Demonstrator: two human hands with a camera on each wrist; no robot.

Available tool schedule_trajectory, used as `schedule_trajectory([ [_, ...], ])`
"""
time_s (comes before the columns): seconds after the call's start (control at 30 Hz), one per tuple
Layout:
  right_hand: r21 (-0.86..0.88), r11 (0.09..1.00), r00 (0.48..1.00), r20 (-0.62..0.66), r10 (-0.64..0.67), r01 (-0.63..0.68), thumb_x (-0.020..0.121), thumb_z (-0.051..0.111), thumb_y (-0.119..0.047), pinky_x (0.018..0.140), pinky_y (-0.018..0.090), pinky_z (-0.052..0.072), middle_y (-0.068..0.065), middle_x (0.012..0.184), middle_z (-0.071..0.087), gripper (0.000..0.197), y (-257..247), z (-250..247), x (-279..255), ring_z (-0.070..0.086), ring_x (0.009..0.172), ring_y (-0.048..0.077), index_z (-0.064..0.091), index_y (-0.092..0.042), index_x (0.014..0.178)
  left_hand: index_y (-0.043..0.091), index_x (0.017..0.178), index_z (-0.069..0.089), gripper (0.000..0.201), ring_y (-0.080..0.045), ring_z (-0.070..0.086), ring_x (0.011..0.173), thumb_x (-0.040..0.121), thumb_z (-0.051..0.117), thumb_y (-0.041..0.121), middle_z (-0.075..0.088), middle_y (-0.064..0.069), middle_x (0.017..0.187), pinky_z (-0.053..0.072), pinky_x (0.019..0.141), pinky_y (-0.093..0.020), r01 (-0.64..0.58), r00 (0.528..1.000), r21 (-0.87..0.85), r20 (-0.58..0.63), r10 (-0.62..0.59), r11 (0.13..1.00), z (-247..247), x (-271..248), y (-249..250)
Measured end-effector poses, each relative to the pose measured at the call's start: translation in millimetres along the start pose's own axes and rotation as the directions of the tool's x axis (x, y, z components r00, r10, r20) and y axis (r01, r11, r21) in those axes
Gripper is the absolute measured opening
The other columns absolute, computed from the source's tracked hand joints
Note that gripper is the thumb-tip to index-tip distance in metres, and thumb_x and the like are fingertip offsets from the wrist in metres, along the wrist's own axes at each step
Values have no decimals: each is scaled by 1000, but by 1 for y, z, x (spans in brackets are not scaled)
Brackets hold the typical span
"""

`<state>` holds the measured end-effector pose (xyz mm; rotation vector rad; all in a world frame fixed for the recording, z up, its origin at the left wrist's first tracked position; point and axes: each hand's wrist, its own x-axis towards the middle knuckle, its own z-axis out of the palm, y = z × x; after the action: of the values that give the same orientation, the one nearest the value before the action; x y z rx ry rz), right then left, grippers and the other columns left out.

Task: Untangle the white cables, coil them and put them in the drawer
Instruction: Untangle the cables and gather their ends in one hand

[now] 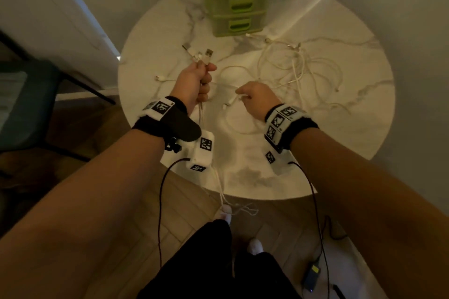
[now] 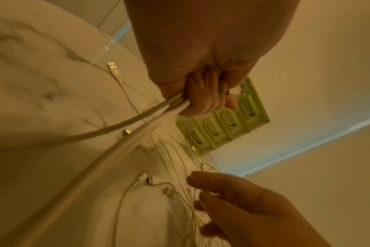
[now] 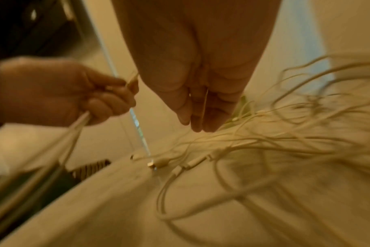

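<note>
Left grip: the left hand (image 1: 194,82) is raised over the near-left part of the round white marble-patterned counter (image 1: 364,116), fingers curled into a fist around a bundle of several white cables (image 2: 137,127). A silver USB plug (image 1: 209,52) and other plug ends stick up out of the top of the fist; the cable lengths run down from its underside, past the near edge of the counter, to the wooden floor (image 1: 184,204).

Right grip: the right hand (image 1: 257,98) is low over the middle of the counter, just right of the left hand. Its fingers (image 3: 197,115) point down, drawn close together, and a single thin white cable strand (image 3: 205,102) passes between them. The right wrist view is blurred, so how firmly the strand is held cannot be told.

Loose cables: a tangle of thin white cables (image 1: 303,73) lies spread over the right and far part of the counter, its loops crossing one another. One loop (image 1: 239,126) curves on the near side of the right hand, and a white connector (image 1: 229,103) lies between the two hands.

Stray plug: a white USB plug on its own cable (image 2: 114,70) lies flat on the left part of the counter, apart from the tangle.

Drawer unit: a green plastic tower of small drawers (image 1: 239,0) stands at the far edge of the counter, all visible drawers closed, with cable ends lying just beside its base.
</note>
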<state>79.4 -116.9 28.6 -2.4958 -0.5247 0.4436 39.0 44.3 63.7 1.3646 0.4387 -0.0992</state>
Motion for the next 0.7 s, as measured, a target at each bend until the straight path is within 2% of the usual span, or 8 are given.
schedule_trajectory([
  [0.07, -157, 987, 998, 58, -28, 37, 93, 41, -5, 105, 33, 33, 18, 133, 50, 36, -7, 14, 25, 44, 125, 32, 54, -6, 127, 18, 84, 51, 31, -3, 24, 38, 102, 27, 26, 31, 7, 60, 20, 37, -16, 10, 999, -15, -30, -11, 1000, -9, 5, -1],
  [0.13, -219, 973, 994, 95, -54, 74, 92, 41, -3, 104, 39, 36, 18, 129, 52, 36, -14, 27, 42, 45, 122, 34, 56, -7, 124, 18, 83, 51, 31, -2, 24, 37, 102, 27, 25, 30, 5, 61, 19, 36, -15, 17, 998, -27, -64, -19, 999, -19, 11, -1],
  [0.3, -339, 915, 968, 193, -159, 218, 88, 46, 0, 98, 38, 39, 21, 125, 49, 31, -27, 55, 62, 47, 115, 35, 57, -2, 117, 17, 84, 50, 31, -2, 23, 37, 103, 26, 24, 30, 5, 62, 19, 38, -16, 34, 994, -8, -101, -35, 999, -40, 19, -4],
  [0.43, -368, 909, 975, 167, -145, 198, 91, 48, -5, 90, 37, 36, 22, 118, 51, 20, -25, 61, 65, 48, 109, 34, 57, 0, 108, 17, 85, 48, 30, -2, 24, 38, 103, 25, 23, 30, 4, 63, 20, 38, -15, 50, 994, -14, -94, -51, 999, -46, 23, -11],
  [0.5, -241, 957, 987, 34, -156, 159, 93, 46, -11, 86, 35, 35, 22, 111, 56, 21, -28, 54, 63, 49, 103, 32, 59, 0, 105, 16, 85, 47, 30, -2, 24, 36, 103, 24, 21, 29, 3, 62, 21, 38, -15, 42, 995, -20, -87, -44, 999, -44, 26, -9],
  [0.57, 70, 995, 971, -235, -49, 67, 93, 47, -16, 78, 26, 37, 20, 102, 59, 20, -38, 36, 62, 52, 91, 27, 61, -3, 100, 16, 85, 45, 28, -3, 25, 38, 103, 24, 19, 29, 2, 62, 23, 39, -15, 17, 997, -19, -74, -19, 1000, -38, 29, -4],
  [0.63, 308, 948, 923, -381, 48, 78, 92, 49, -19, 74, 19, 38, 12, 89, 67, 18, -51, 13, 60, 55, 86, 19, 61, -6, 89, 17, 85, 45, 28, -5, 26, 44, 103, 24, 19, 31, 2, 63, 25, 42, -17, -24, 999, 0, -48, 24, 1000, -27, 31, 3],
  [0.7, 521, 848, 919, -374, 122, 100, 90, 53, -23, 76, 20, 45, 2, 69, 67, 17, -64, -8, 54, 61, 75, 13, 57, -15, 76, 18, 85, 45, 27, -7, 27, 50, 103, 25, 19, 34, 2, 65, 27, 46, -17, -64, 998, 20, -13, 64, 998, -12, 33, 12],
])
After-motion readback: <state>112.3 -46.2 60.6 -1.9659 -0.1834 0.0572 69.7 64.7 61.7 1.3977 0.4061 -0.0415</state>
